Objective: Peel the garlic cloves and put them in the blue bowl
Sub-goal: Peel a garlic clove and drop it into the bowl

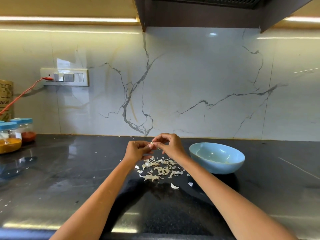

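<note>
A loose peel (pixel 174 186) is seen nearest on the dark surface (pixel 69 179), with the peel pile (pixel 160 168) beyond it. Above the pile, a garlic clove (pixel 151 143) is pinched in the grip of both the left hand (pixel 138 150) and right hand (pixel 168 144), fingers curled. The blue bowl (pixel 217 158) stands just right; spice jars (pixel 15 134) are set far left.

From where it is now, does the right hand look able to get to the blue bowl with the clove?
Probably yes. The right hand pinches the garlic clove together with the left hand, and the blue bowl sits open on the counter just to its right, with nothing between them.
</note>
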